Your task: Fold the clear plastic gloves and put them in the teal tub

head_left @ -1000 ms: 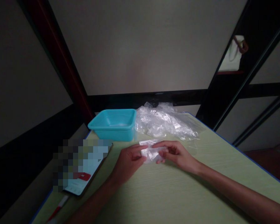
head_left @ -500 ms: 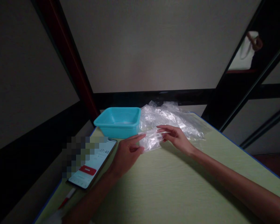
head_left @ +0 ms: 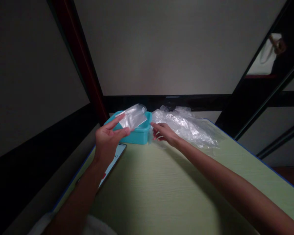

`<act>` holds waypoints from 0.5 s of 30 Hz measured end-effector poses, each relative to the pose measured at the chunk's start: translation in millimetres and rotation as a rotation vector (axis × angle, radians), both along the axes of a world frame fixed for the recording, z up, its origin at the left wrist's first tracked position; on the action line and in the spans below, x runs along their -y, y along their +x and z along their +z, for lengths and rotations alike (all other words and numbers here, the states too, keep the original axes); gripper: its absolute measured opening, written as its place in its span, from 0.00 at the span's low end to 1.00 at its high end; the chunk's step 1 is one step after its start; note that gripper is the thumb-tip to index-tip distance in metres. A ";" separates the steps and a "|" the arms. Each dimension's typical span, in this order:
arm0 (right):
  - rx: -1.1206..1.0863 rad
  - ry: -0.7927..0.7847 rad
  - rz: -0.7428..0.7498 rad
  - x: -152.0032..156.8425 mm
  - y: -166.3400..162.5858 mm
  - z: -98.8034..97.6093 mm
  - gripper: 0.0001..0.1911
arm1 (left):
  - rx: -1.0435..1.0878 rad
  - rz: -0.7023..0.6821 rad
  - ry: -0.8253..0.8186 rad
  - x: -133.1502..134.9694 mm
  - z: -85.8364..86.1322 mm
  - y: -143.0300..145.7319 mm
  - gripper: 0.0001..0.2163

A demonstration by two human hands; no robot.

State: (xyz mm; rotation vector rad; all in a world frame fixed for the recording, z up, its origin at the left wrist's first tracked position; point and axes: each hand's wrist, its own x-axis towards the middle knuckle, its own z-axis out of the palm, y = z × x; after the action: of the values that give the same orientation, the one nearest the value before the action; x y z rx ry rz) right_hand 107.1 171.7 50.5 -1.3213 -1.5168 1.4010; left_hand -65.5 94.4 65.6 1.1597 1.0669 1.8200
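My left hand (head_left: 107,138) pinches a small clear plastic bag (head_left: 133,117) and holds it raised over the teal plastic tub (head_left: 140,136). My right hand (head_left: 163,132) stretches forward with its fingers spread, touching the near edge of the pile of clear plastic bags (head_left: 186,125) just right of the tub. Nothing is in the right hand. Both forearms reach out over the pale green table (head_left: 166,189).
A phone (head_left: 112,160) with a lit screen lies on the table's left side, partly under my left forearm. A dark red post and a grey wall stand behind the table. The table's blue edge runs along the right side.
My left hand has lifted the small bag up and left over the tub. My right hand has let go of it and moved to the pile of bags.
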 end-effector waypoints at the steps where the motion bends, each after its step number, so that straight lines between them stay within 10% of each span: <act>1: 0.010 -0.018 0.005 -0.8 -3.1 0.6 0.16 | 0.026 0.006 0.015 -0.9 0.7 -3.6 0.25; 15: -0.039 -0.110 0.014 -5.1 -25.6 5.2 0.11 | 0.041 0.070 -0.039 -4.1 -0.8 -20.4 0.29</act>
State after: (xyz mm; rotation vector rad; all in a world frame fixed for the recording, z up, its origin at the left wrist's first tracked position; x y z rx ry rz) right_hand 81.6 176.8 55.7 -1.3429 -1.4437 1.5294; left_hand -85.9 98.5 64.8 1.0701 1.1271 1.8606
